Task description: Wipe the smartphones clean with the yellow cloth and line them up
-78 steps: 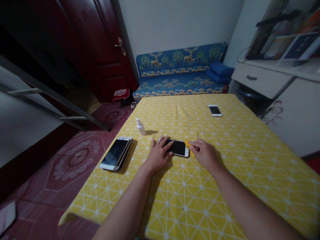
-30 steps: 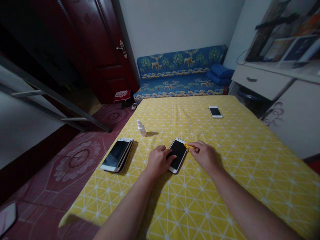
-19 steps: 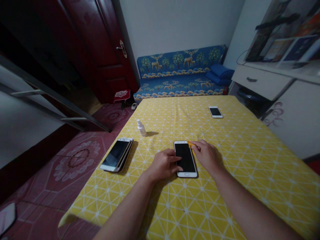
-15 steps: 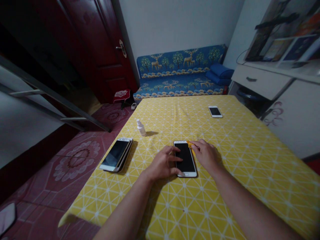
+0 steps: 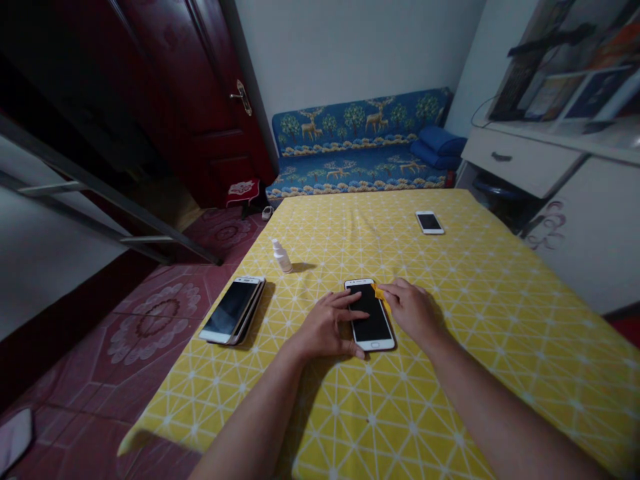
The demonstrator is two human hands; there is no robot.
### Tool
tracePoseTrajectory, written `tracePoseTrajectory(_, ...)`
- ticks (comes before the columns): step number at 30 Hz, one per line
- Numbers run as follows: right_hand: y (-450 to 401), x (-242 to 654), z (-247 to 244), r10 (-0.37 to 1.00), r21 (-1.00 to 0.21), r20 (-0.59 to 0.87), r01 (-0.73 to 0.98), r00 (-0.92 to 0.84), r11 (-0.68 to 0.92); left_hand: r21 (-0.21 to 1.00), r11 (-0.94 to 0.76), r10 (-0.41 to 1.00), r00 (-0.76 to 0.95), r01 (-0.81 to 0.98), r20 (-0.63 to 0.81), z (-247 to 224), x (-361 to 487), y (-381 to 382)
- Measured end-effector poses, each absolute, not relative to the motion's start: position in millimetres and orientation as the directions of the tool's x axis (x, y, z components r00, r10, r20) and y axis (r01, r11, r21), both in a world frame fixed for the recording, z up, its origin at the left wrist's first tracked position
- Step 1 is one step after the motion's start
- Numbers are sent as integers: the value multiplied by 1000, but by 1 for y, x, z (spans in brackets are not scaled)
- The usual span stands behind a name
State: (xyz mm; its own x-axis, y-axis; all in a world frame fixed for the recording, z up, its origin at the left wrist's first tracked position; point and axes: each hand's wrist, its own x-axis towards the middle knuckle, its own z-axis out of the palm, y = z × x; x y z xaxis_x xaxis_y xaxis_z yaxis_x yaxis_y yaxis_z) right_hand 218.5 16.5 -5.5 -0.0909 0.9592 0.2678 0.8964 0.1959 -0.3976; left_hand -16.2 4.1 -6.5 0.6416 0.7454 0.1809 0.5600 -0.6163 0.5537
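A black-screened smartphone with a white frame (image 5: 373,317) lies flat on the yellow tablecloth, its long side pointing away from me. My left hand (image 5: 327,327) rests on its left side, with spread fingers over the screen. My right hand (image 5: 413,310) pinches a small yellow cloth (image 5: 381,292) against the phone's upper right corner. A stack of gold-edged smartphones (image 5: 231,310) lies left of my left hand. Farther off are a small white spray bottle (image 5: 282,257) and a white smartphone (image 5: 429,223).
The yellow patterned tablecloth (image 5: 450,393) covers a table whose left edge drops to red patterned floor tiles (image 5: 150,333). A blue deer-patterned sofa (image 5: 357,143) stands beyond it. A white drawer unit (image 5: 520,160) is at right, and a dark red door (image 5: 200,93) at left.
Since the earliest frame, the phone has turned from lying crosswise to lengthwise. My left hand has moved from its end onto the screen. The yellow cloth stays in my right hand.
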Motion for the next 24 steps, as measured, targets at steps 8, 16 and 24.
tracePoseTrajectory(8,15,217,-5,947,-397,301,889,-110,230,522,-587,787,586,618,191,-6,-12,4)
tracePoseTrajectory(16,12,214,-2,953,-403,276,885,-126,234,503,-535,838,499,679,218,-5,-9,3)
tracePoseTrajectory(24,11,213,0,949,-410,281,877,-142,252,490,-456,890,391,743,235,-6,-10,4)
